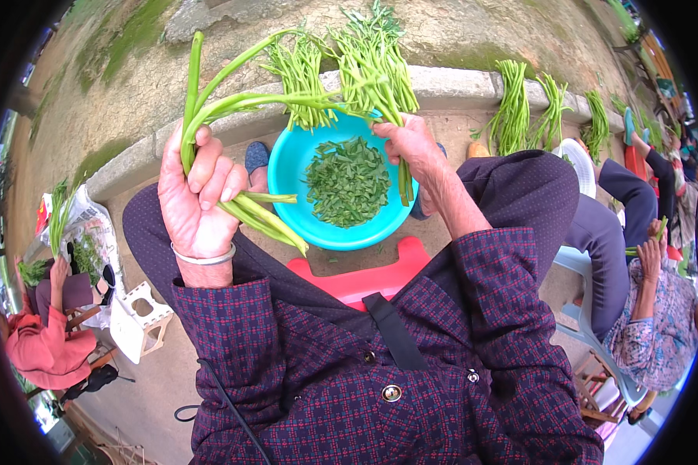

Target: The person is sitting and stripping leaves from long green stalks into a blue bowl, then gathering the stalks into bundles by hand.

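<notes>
My left hand (200, 180) is raised at the left of the basin, its fingers closed around several thick green stems (250, 104). Their pale ends stick out below the fist, and their tops bend over to the right. Across from it, my right hand (413, 145) grips a few green stems (392, 113) that hang down past the basin's right rim. The two sets of stems meet and overlap between the hands. Below them a turquoise plastic basin (282, 215) holds a heap of chopped green leaves (349, 183).
Leafy stem bundles (302, 81) lie on the stone curb (442, 84) beyond the basin; more bundles (509, 110) rest farther right. A red plastic stool (349, 282) is between my legs. People sit on both sides, one near a white folding stool (142, 319), another on a light-blue chair (581, 319).
</notes>
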A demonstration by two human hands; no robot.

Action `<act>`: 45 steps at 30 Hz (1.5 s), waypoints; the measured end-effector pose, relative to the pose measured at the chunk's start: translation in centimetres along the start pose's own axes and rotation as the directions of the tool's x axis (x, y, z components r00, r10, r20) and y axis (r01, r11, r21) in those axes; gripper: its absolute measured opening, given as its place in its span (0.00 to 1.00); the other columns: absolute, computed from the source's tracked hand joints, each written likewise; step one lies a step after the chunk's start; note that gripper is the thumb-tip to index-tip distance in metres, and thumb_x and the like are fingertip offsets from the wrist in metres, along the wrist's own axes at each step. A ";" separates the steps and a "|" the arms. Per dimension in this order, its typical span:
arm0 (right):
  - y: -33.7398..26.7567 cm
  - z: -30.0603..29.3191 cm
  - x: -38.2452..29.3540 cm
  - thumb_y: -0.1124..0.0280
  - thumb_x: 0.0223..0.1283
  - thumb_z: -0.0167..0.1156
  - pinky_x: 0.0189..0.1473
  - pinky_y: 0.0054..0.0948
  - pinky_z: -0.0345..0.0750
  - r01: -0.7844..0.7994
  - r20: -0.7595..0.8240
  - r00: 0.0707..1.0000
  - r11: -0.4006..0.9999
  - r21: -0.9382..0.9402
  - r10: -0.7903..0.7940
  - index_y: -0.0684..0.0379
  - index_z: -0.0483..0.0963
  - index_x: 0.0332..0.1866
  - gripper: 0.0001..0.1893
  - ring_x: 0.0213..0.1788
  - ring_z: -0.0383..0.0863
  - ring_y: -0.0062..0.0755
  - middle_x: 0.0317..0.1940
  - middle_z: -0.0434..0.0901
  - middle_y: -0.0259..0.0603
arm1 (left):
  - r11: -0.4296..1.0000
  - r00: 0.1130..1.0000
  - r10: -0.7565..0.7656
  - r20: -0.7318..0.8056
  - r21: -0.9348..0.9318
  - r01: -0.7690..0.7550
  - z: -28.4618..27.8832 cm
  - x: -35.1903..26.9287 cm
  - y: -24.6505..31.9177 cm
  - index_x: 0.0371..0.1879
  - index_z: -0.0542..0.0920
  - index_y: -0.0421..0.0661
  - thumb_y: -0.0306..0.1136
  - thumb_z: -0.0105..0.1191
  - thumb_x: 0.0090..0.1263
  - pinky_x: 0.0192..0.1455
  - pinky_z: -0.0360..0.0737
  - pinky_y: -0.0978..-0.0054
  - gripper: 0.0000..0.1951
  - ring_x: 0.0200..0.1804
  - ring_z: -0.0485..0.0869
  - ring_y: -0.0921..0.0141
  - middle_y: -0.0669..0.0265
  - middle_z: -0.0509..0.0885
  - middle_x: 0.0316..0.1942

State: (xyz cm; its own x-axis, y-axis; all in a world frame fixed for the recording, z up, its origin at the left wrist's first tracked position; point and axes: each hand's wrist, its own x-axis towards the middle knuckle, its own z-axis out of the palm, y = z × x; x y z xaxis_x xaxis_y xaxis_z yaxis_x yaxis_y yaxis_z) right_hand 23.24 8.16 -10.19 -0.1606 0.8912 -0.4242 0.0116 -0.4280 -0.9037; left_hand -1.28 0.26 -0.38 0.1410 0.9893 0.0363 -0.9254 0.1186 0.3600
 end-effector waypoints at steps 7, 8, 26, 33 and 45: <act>0.0 -1.9 1.8 0.76 0.51 0.54 0.13 0.22 0.61 0.014 -0.169 0.986 0.994 0.109 0.005 0.64 0.71 0.33 0.04 0.13 0.62 0.18 0.16 0.65 0.30 | 0.995 0.992 -0.005 -0.127 0.096 0.017 0.0 0.2 -0.2 0.35 0.71 0.38 0.36 0.39 0.72 0.17 0.57 0.81 0.13 0.09 0.53 0.81 0.77 0.57 0.10; 0.1 -2.0 2.0 0.76 0.51 0.54 0.13 0.23 0.61 0.010 -0.193 0.981 0.991 0.136 0.017 0.64 0.72 0.32 0.04 0.13 0.62 0.19 0.16 0.66 0.30 | 0.992 0.988 -0.002 -0.153 0.124 0.021 -0.1 0.2 -0.2 0.35 0.71 0.38 0.36 0.39 0.72 0.17 0.57 0.81 0.13 0.09 0.53 0.81 0.77 0.57 0.10; 2.2 -5.4 4.3 0.74 0.48 0.53 0.16 0.29 0.65 0.117 -0.279 0.900 0.802 -0.586 -0.336 0.66 0.73 0.25 0.06 0.17 0.71 0.27 0.16 0.72 0.41 | 0.873 0.885 0.105 -0.454 0.468 0.137 0.2 0.5 -1.1 0.30 0.74 0.42 0.37 0.47 0.68 0.15 0.57 0.83 0.11 0.08 0.52 0.83 0.80 0.55 0.08; 0.4 -5.1 3.1 0.75 0.53 0.51 0.14 0.22 0.58 -0.110 -0.056 0.992 0.993 0.047 0.112 0.66 0.73 0.27 0.06 0.13 0.63 0.18 0.13 0.69 0.33 | 0.896 0.885 0.119 -0.450 0.433 0.100 -0.4 0.2 0.1 0.31 0.73 0.41 0.36 0.47 0.68 0.16 0.58 0.84 0.10 0.09 0.52 0.84 0.80 0.56 0.09; 1.0 -3.5 1.9 0.68 0.49 0.56 0.14 0.25 0.64 -0.041 -0.212 0.977 0.963 -0.267 -0.017 0.63 0.77 0.27 0.09 0.13 0.69 0.22 0.17 0.76 0.37 | 0.913 0.911 0.156 -0.382 0.408 0.015 -0.3 -0.1 1.3 0.34 0.72 0.40 0.37 0.45 0.70 0.17 0.57 0.83 0.12 0.09 0.51 0.83 0.79 0.55 0.10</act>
State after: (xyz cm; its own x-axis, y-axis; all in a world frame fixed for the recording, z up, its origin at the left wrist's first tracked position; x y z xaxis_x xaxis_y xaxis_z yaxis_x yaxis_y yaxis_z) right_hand 26.41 9.92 -12.14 0.0517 0.9100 -0.4114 0.2817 -0.4085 -0.8682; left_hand -2.60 0.30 -0.15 -0.1507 0.9519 -0.2670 -0.6991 0.0884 0.7096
